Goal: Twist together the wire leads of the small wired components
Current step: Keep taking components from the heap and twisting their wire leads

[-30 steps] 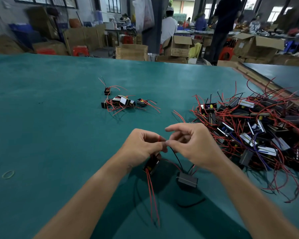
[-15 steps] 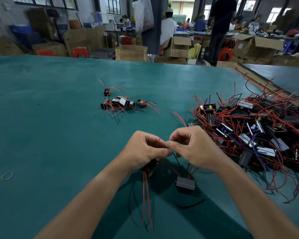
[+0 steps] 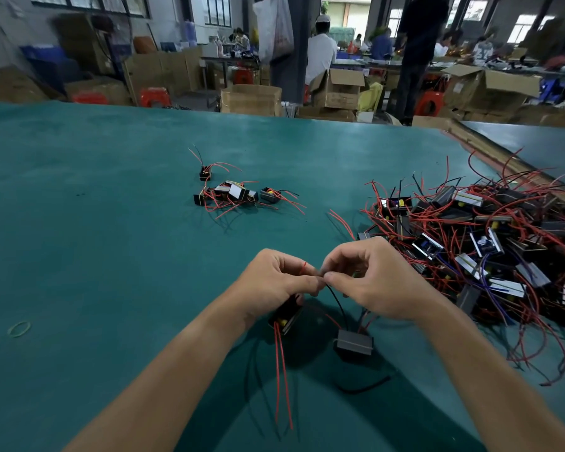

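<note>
Where the leads (image 3: 321, 274) meet, left hand (image 3: 276, 283) and right hand (image 3: 374, 282) pinch

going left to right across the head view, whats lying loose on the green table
rubber band → small cluster of wired components → big pile of wired components. The left hand and right hand, pinching wire leads nearer the camera, overlap these in the order, so they are left out.

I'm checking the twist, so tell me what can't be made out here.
Head view, how far the leads are twisted: fingers of the left hand and right hand cover the joint.
Head view, the black component: partly hidden under the left hand.
Head view, the pile: cut off by the right edge.
</note>
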